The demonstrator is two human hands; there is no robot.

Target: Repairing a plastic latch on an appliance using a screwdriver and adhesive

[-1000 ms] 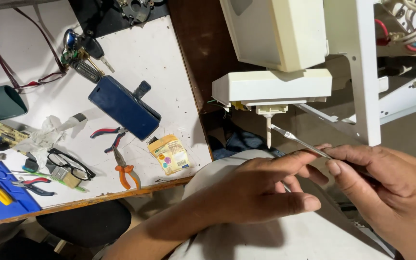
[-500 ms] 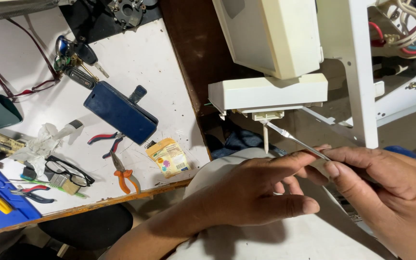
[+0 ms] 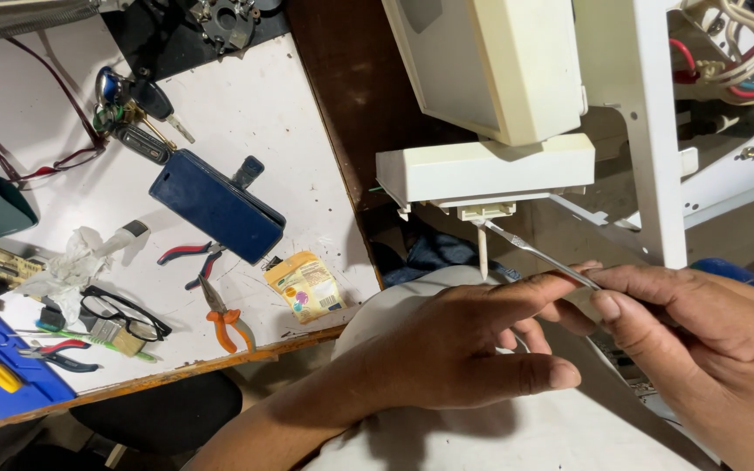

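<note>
Both hands work on one thin metal probe [image 3: 534, 253]. Right hand [image 3: 709, 349]: fingers pinched together on the probe's rear end. Left hand [image 3: 473, 349]: fingers extended, fingertips steadying the shaft. Probe tip sits at the small cream connector [image 3: 486, 212] under the cream plastic housing [image 3: 486, 170], beside a white pin hanging from it. Judgement: prying is in progress; connector is still seated, nothing freed yet. Pliers [image 3: 224, 314] lie unused on the table [image 3: 246, 113].

we have one head-worn view, looking steeply down and forward at close range; our hands fill the lower right, the white worktable [image 3: 246, 122] spreads left, the cream housing [image 3: 499, 70] sits nearest above.
</note>
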